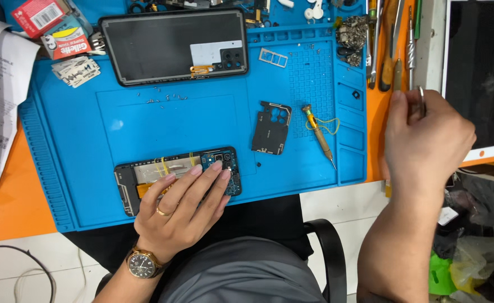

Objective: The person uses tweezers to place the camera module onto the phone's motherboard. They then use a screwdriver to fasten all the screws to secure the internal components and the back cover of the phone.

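A blue work mat is spread over an orange bench, and an opened phone is laid near its front edge, circuit board and yellow cable exposed. The left hand is pressed flat on the phone, fingers spread over the board's right end; a gold ring and a wristwatch are worn on that arm. Nothing is gripped by this hand.

The right hand is raised off the mat's right edge, fingers curled narrowly around a thin metal tool pinched at its upper end; the tool's tip is hidden behind the hand.

A back cover is set face-down at the mat's far side, with small screws scattered just below it. Between the two hands, a black shield plate is placed well apart from the phone, and a brass-handled screwdriver is laid just beside it on the gridded part of the mat. A SIM tray is seen near the cover's right corner. The mat's moulded compartments at the upper right are filled with a heap of small metal parts. More tools are lined up on the bench beyond. Razor blades and paper receipts are kept at the left.
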